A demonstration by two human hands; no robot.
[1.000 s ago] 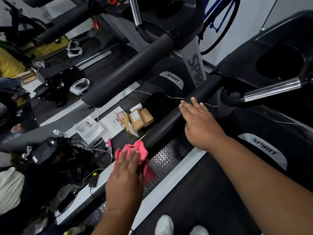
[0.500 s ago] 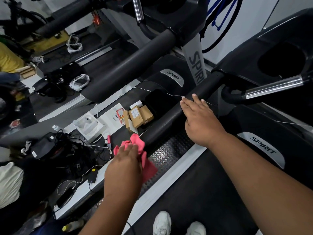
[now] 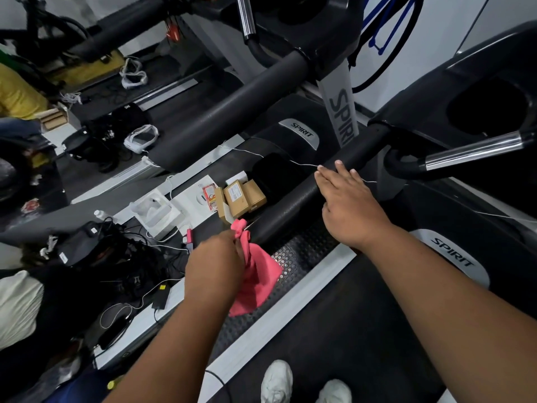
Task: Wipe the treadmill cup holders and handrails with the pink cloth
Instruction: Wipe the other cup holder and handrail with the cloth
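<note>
Pink cloth (image 3: 257, 276), clutched in my left grip (image 3: 215, 271), next needs pressing onto the handrail (image 3: 359, 151) beneath my flat-fingered right grip (image 3: 350, 205).

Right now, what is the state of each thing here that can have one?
pink cloth: bunched, hanging beside the near end of the handrail.
left hand: fingers curled round the pink cloth.
right hand: fingers straight, resting flat on the handrail.
cup holder: dark inside; contents cannot be told.
</note>
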